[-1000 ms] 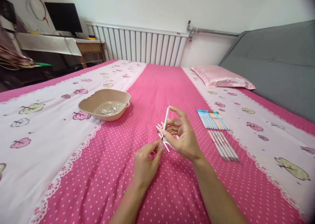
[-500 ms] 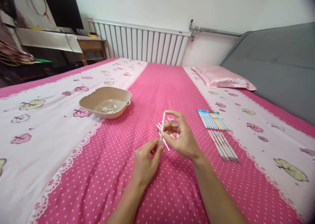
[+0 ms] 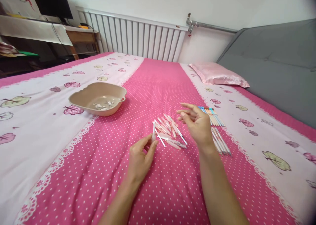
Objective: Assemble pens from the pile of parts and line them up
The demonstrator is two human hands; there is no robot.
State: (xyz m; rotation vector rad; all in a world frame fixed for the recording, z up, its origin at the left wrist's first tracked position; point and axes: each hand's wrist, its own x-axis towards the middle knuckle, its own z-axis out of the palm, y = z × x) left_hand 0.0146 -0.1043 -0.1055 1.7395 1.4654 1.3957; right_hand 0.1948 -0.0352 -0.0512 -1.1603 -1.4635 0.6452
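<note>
My left hand (image 3: 140, 156) pinches a thin white pen refill (image 3: 154, 135) upright between thumb and fingertips, just above the pink dotted bedsheet. My right hand (image 3: 197, 123) hovers to the right with fingers loosely spread and nothing in it. Between the hands lies a loose pile of pink and white pen parts (image 3: 168, 130) on the sheet. A row of assembled pens (image 3: 217, 129) lies just right of my right hand, partly hidden by it.
A beige bowl (image 3: 81, 100) with several small white bits stands at the left on the sheet. A pink pillow (image 3: 217, 75) and a grey headboard (image 3: 274, 63) are at the right. A radiator (image 3: 133, 37) and a desk (image 3: 37, 30) lie beyond the bed.
My right hand let go of the white refill and moved right, opening. The left hand now holds the refill alone. The pile of pen parts is uncovered.
</note>
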